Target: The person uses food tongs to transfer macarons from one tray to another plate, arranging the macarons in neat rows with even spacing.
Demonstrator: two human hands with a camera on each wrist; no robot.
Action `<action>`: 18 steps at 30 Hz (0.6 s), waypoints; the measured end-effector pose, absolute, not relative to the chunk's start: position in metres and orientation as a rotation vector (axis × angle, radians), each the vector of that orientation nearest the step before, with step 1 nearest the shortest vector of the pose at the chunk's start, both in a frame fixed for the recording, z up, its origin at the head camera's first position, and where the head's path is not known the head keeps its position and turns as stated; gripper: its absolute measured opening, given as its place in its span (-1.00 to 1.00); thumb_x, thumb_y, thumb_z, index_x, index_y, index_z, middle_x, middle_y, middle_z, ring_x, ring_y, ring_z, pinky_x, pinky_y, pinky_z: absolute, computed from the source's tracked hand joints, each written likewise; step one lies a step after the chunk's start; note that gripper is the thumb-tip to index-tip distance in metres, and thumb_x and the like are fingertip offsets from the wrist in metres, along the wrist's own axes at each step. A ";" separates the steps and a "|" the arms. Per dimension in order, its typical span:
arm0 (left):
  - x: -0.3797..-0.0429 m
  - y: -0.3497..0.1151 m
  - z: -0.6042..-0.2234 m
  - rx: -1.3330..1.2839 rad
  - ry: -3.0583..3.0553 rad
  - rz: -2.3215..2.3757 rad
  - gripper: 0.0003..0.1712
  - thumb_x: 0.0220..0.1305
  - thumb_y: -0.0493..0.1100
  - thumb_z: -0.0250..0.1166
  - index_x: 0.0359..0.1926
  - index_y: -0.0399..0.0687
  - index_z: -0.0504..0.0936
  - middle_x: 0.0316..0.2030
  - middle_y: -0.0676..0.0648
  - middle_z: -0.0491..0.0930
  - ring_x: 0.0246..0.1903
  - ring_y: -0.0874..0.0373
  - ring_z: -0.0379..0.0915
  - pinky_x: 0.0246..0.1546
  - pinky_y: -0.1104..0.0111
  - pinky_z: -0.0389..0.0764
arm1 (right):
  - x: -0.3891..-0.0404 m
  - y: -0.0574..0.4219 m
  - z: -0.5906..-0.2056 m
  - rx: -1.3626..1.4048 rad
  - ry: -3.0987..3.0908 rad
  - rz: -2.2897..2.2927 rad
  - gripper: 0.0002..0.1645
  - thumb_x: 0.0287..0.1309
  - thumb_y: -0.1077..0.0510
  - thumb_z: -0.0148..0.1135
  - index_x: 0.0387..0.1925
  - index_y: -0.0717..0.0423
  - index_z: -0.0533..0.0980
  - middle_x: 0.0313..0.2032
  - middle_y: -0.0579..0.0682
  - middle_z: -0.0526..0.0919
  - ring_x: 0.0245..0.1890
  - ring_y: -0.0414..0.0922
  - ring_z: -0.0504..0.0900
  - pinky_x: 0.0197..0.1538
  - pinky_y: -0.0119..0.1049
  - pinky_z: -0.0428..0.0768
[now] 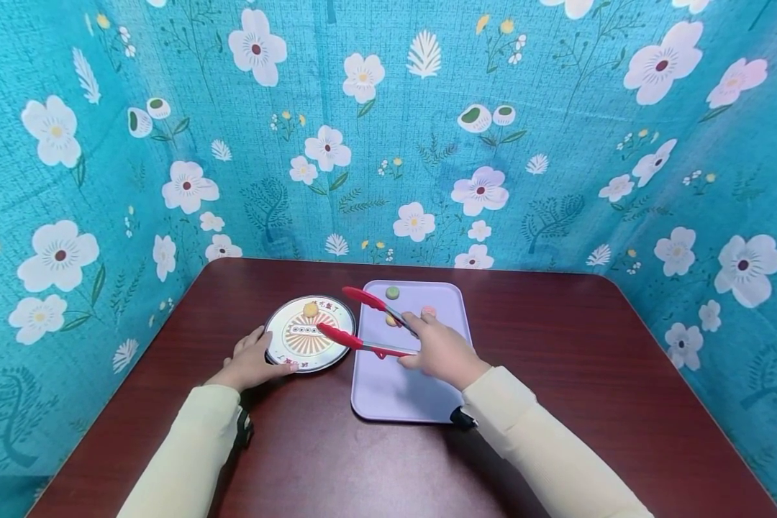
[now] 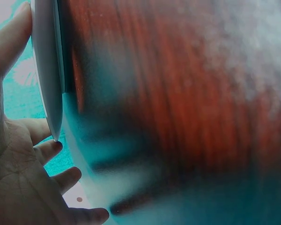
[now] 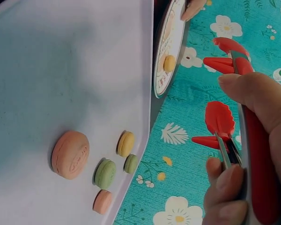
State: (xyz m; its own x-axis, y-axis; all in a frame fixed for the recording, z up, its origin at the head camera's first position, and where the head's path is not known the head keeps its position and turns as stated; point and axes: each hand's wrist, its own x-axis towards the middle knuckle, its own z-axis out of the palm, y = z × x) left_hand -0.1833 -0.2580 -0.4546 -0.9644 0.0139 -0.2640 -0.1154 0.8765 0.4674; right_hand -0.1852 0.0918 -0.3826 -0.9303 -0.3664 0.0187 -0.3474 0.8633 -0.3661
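Note:
My left hand [image 1: 249, 360] rests at the left rim of a round plate [image 1: 285, 338], its fingers spread and thumb along the near edge. The left wrist view shows the plate rim [image 2: 49, 75] edge-on beside the thumb. A yellow macaron [image 1: 310, 309] sits near the plate's far edge. My right hand [image 1: 443, 350] grips red-tipped metal tongs [image 1: 339, 336], whose arms stand apart with nothing between them. They reach over the left side of a lilac tray [image 1: 388, 396]. On the tray lie several macarons, including a pink one [image 3: 70, 154], a green one [image 3: 105, 174] and a yellow one [image 3: 126, 144].
A dark reddish wooden table [image 1: 557, 374] carries the plate and tray side by side, with a narrow gap between them. Blue flowered cloth [image 1: 388, 144] hangs behind the table and along both sides.

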 end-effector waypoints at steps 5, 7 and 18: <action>-0.183 -0.258 -0.456 -0.088 2.787 0.717 0.33 -0.04 0.43 0.33 0.46 -0.34 -0.01 0.43 -0.41 -0.14 0.36 -0.40 -0.26 0.19 -0.41 -0.06 | -0.180 0.097 -0.381 -0.575 3.017 -0.563 -0.04 -0.14 -0.10 0.54 0.31 0.04 0.37 0.08 0.13 0.55 -0.32 -0.12 0.58 -0.37 -0.28 0.57; -0.183 -0.257 -0.456 -0.099 2.782 0.721 0.34 -0.05 0.44 0.34 0.46 -0.34 -0.02 0.43 -0.41 -0.14 0.36 -0.39 -0.26 0.20 -0.41 -0.07 | -0.177 0.099 -0.379 -0.579 3.024 -0.575 -0.05 -0.15 -0.09 0.55 0.31 0.05 0.38 0.11 0.12 0.54 -0.28 -0.12 0.59 -0.35 -0.26 0.58; -0.182 -0.255 -0.453 -0.100 2.785 0.720 0.35 -0.06 0.43 0.34 0.46 -0.34 -0.03 0.42 -0.41 -0.14 0.36 -0.40 -0.26 0.19 -0.42 -0.07 | -0.168 0.112 -0.377 -0.488 3.033 -0.563 0.00 -0.17 -0.12 0.55 0.34 -0.01 0.35 -0.02 0.08 0.55 -0.32 -0.13 0.53 -0.42 -0.30 0.57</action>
